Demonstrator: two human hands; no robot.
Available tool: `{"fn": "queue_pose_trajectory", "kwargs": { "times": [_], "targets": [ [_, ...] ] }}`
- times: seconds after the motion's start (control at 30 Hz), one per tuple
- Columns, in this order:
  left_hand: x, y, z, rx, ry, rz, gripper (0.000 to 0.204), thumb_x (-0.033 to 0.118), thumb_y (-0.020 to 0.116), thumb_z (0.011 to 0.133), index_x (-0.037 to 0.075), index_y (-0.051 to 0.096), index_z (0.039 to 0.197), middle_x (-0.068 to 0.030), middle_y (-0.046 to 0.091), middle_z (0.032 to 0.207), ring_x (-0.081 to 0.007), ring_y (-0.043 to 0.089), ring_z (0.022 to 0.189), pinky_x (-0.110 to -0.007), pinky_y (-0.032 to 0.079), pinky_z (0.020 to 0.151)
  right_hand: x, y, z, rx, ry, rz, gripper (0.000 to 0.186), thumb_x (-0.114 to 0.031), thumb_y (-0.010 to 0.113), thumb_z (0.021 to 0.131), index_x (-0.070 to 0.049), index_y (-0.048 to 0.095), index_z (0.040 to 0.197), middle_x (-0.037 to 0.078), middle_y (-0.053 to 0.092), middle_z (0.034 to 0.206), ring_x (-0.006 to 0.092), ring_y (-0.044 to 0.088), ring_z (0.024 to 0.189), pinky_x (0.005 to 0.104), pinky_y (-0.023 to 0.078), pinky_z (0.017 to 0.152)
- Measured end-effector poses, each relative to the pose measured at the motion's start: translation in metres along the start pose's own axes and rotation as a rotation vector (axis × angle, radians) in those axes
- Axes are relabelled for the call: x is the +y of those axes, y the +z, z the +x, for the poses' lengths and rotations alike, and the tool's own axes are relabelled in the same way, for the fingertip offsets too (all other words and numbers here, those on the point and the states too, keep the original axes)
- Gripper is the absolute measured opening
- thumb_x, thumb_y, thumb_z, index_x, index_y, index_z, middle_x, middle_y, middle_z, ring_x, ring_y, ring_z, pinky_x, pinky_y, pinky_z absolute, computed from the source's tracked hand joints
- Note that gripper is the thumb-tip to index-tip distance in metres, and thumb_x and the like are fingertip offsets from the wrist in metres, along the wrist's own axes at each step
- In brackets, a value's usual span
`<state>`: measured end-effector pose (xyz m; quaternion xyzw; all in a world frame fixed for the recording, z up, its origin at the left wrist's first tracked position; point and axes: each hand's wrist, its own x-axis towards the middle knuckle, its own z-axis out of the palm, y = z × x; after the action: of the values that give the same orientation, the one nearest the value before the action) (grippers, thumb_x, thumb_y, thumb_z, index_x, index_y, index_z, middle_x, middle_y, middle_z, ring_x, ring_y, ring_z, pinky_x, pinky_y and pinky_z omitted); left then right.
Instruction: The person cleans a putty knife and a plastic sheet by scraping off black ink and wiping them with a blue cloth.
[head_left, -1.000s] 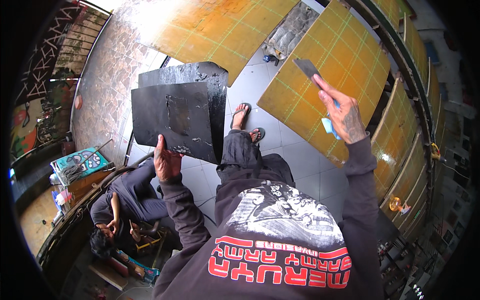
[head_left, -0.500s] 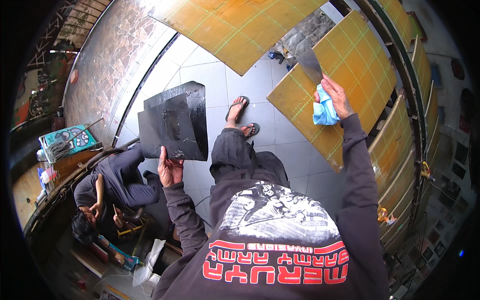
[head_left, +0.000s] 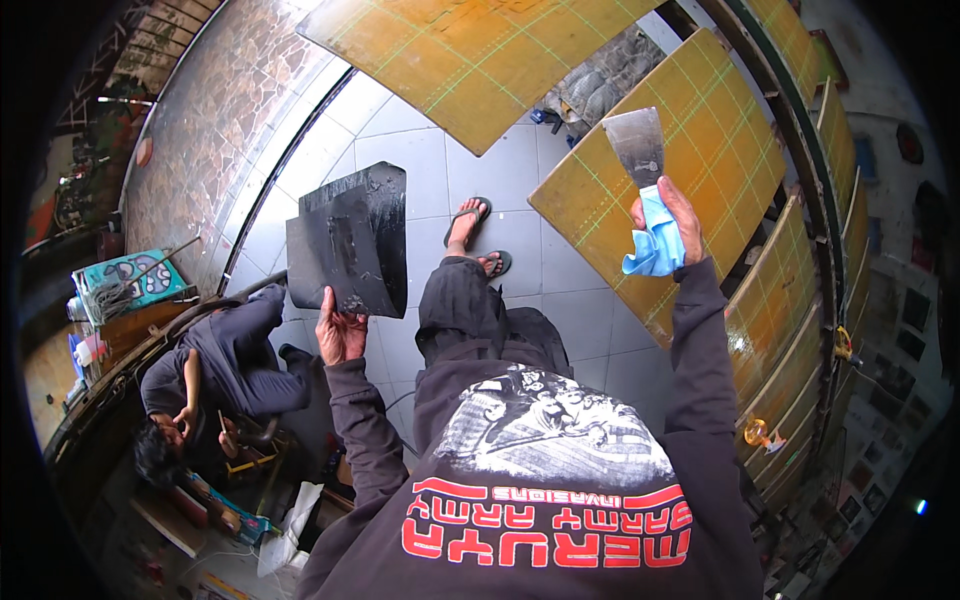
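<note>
My left hand [head_left: 341,335] grips the lower edge of a folded black sheet [head_left: 335,230]. Its surface is smeared and glossy, with a small crumbly patch near my fingers. On the other side, my right hand [head_left: 680,222] is closed round the handle of a scraper [head_left: 636,140]. The wide metal blade points away from me and carries greyish smears. A light blue cloth [head_left: 655,248] is wrapped about the handle, which hides most of it, and hangs below my fingers. Scraper and cloth are held over a yellow-brown board marked with green grid lines [head_left: 600,185].
Another gridded board [head_left: 480,90] juts in at the top centre. More boards [head_left: 785,270] stand in a dark metal rack [head_left: 815,140] on the right. A person [head_left: 230,360] sits low at the left, beside a bench with a turquoise box [head_left: 140,275]. Grey floor tiles [head_left: 575,330] lie beneath me.
The scraper has turned in my right hand: its blade leaned left and now stands more upright, showing its broad face. The black sheet has tilted slightly in my left hand.
</note>
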<state>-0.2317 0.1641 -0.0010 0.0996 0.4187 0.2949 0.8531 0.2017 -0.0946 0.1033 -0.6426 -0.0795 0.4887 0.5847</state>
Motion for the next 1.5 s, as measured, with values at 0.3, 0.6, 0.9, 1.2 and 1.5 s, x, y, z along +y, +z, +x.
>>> {"fn": "queue_pose_trajectory", "kwargs": {
  "times": [0.3, 0.6, 0.9, 1.2, 1.5],
  "targets": [
    [-0.001, 0.017, -0.003, -0.086, 0.124, 0.195, 0.019, 0.025, 0.052, 0.099, 0.015, 0.062, 0.112, 0.001, 0.065, 0.106, -0.0165, 0.064, 0.093, -0.032, 0.047, 0.063, -0.026, 0.05, -0.051, -0.067, -0.13, 0.04, 0.046, -0.043, 0.038, 0.101, -0.005, 0.054, 0.082, 0.006, 0.056, 0.069, 0.0108, 0.055, 0.059, 0.0236, 0.045, 0.053],
    [-0.043, 0.184, -0.027, -0.193, 0.072, 0.229, 0.032, 0.028, 0.051, 0.099, 0.0, 0.059, 0.111, -0.0139, 0.069, 0.105, -0.024, 0.071, 0.085, -0.038, 0.059, 0.08, 0.003, 0.162, -0.079, 0.27, -0.993, -1.108, 0.057, -0.017, 0.068, 0.084, -0.029, 0.051, 0.137, 0.005, 0.051, 0.077, 0.0186, 0.051, 0.058, 0.0321, 0.046, 0.054],
    [-0.004, 0.231, 0.012, -0.321, 0.068, 0.241, 0.029, 0.025, 0.054, 0.097, 0.001, 0.055, 0.114, -0.0121, 0.066, 0.109, -0.0275, 0.07, 0.087, -0.045, 0.055, 0.089, 0.044, 0.151, -0.126, 0.537, -0.597, -1.244, 0.058, -0.017, 0.071, 0.081, -0.028, 0.053, 0.136, 0.004, 0.048, 0.073, 0.0204, 0.056, 0.06, 0.0343, 0.049, 0.054],
    [0.043, 0.235, 0.065, -0.513, 0.41, 0.756, 0.032, 0.027, 0.046, 0.101, 0.007, 0.054, 0.125, -0.012, 0.065, 0.115, -0.0211, 0.068, 0.094, -0.04, 0.048, 0.095, 0.088, 0.133, -0.155, 1.02, -0.304, -0.577, 0.043, -0.019, 0.056, 0.094, -0.014, 0.051, 0.136, 0.015, 0.059, 0.084, 0.0321, 0.057, 0.071, 0.0379, 0.047, 0.067],
    [-0.025, 0.257, 0.084, -0.702, 0.492, 1.134, 0.041, 0.032, 0.05, 0.099, 0.007, 0.049, 0.131, -0.0105, 0.057, 0.123, -0.025, 0.061, 0.1, -0.043, 0.046, 0.095, 0.147, 0.101, -0.256, 1.263, 0.143, -0.495, 0.039, -0.023, 0.049, 0.098, -0.012, 0.052, 0.135, 0.017, 0.064, 0.112, 0.0309, 0.064, 0.099, 0.0342, 0.048, 0.085]
  ]
}}
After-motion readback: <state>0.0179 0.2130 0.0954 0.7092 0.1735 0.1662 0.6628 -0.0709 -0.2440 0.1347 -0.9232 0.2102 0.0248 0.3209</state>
